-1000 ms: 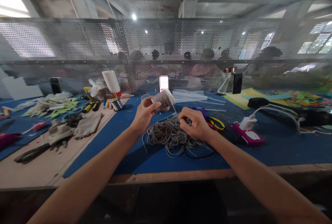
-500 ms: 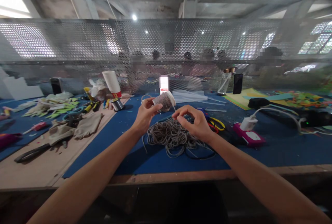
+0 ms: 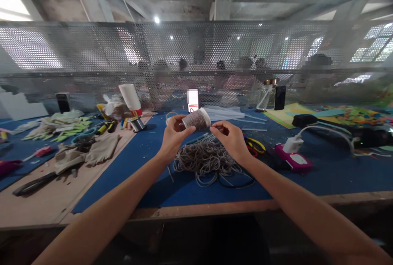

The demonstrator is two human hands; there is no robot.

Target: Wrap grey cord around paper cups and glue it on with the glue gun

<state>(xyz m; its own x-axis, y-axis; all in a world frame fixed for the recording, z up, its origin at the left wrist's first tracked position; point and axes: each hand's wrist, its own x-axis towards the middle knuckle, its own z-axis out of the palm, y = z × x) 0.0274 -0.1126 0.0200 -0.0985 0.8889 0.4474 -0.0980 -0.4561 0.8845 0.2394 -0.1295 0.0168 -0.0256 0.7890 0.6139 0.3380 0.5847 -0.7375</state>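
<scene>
My left hand point(image 3: 172, 137) gripped the patterned cup point(image 3: 197, 121), tipped on its side above the tangled grey cord point(image 3: 204, 159) on the blue mat point(image 3: 123, 189), while my right hand point(image 3: 231, 137) bunched its fingertips just beside the cup's white end, holding anything or not, I couldn't tell. I took it for fine work at that end, and the next move seemed to call for a steady left hold and a light right touch. No writing was legible to me on the cup, the lit screen point(image 3: 193, 98) behind it or the red-banded stack of paper cups point(image 3: 130, 98).
</scene>
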